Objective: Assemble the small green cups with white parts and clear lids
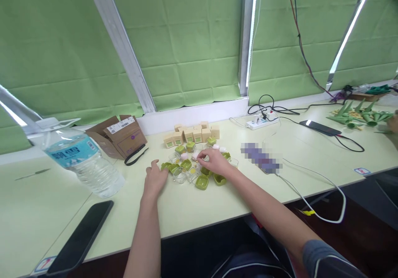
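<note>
My left hand (pixel 154 179) rests on the pale table (pixel 192 207), fingers loosely curled, its fingertips touching a green lid (pixel 165 166) at the left edge of a heap. My right hand (pixel 214 162) lies over the heap with its fingers pinched together near a small pink and white piece (pixel 195 156); what it grips is too small to name. The heap holds several green lids (pixel 202 182) and clear little jars (pixel 179 175). Behind it stands a row of small tan boxes (pixel 192 135).
A water bottle (pixel 81 158) lies at the left beside an open cardboard box (pixel 120 136). A black phone (pixel 81 238) sits at the front edge. A power strip (pixel 261 122), cables, another phone (pixel 320 127) and green cones (pixel 360 116) lie to the right.
</note>
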`<state>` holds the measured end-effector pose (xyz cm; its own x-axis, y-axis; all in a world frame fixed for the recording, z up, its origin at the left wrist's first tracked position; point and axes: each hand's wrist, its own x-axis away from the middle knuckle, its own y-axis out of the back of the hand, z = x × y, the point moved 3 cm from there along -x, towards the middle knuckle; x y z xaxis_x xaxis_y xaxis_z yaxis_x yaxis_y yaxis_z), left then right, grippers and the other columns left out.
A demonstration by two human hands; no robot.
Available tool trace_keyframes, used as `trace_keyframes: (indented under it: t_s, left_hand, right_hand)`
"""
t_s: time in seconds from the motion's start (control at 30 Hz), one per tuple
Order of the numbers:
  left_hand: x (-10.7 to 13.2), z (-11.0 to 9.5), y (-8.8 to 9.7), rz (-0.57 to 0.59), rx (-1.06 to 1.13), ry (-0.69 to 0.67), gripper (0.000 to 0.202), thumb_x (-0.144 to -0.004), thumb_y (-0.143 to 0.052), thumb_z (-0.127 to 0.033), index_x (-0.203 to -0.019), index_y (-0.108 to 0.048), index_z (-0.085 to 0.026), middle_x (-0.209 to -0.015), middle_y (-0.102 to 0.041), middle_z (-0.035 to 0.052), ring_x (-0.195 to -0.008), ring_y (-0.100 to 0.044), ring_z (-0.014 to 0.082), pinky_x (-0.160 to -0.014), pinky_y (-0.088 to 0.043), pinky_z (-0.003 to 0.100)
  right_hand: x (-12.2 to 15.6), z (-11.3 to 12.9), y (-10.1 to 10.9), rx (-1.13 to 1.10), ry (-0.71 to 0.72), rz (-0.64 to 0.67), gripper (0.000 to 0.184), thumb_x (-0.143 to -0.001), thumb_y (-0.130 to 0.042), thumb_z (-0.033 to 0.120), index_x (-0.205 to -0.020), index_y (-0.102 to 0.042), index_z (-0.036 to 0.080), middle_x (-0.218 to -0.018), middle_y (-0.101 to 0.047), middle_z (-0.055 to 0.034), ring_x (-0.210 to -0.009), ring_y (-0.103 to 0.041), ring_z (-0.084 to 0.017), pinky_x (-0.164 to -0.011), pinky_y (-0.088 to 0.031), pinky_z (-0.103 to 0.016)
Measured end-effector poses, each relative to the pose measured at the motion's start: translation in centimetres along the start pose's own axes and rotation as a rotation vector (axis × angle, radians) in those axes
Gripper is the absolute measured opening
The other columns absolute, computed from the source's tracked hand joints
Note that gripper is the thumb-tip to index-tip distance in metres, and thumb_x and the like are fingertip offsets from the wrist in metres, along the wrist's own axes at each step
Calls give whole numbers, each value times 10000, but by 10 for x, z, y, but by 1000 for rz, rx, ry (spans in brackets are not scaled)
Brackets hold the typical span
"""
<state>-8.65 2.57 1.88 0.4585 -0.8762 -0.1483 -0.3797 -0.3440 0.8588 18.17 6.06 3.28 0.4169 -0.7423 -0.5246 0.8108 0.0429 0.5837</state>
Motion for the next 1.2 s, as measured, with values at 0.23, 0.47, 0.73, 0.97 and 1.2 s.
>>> trace_keyframes:
  t_s: [0.23, 0.47, 0.73, 0.97, 1.2]
  left_hand:
    - [5, -32, 8, -134, 42, -216, 366, -902, -478, -272, -1249, -584, -230, -1145, -615, 119, -1119, -640, 290, -1034, -476, 442]
    - [-16, -68, -1, -65, -34, -404, 342, -922, -471, -289, -1243, -564, -217, -1310, -644, 131, -1238, -594, 314, -1061, -451, 453]
    - [-44, -91, -14, 123, -192, -353, 319, -914, -481, -313, -1216, -531, -223, -1251, -699, 158, -1162, -647, 354, -916, -487, 442]
    - [-63, -93, -23, 98, -192, -267, 272, -878, -500, -309, -1138, -543, -242, -1132, -729, 162, -1054, -689, 352, -815, -501, 427]
    - [-75, -90, -28, 78, -193, -246, 280, -801, -621, -343, -1062, -594, -245, -1151, -730, 168, -1085, -682, 363, -836, -508, 439]
  right_hand:
    - [-1, -1, -2, 34, 16, 13, 122, -927, -634, 185, -881, -746, 193, -885, -751, -35, -837, -646, -169, -783, -454, -286]
    - [-1, 4, 1, 50, 17, 22, 120, -929, -632, 182, -879, -740, 194, -895, -754, -37, -847, -649, -174, -780, -443, -285]
    - [-2, 11, 1, 45, 29, 16, 131, -914, -636, 154, -842, -739, 190, -858, -747, -31, -806, -640, -168, -756, -434, -279]
    - [-4, 15, 1, 46, 10, 32, 127, -901, -640, 142, -853, -745, 194, -863, -754, -28, -808, -643, -166, -739, -429, -271]
    - [-5, 16, 1, 32, 15, 30, 125, -886, -650, 126, -816, -728, 195, -856, -747, -18, -806, -639, -162, -736, -425, -264]
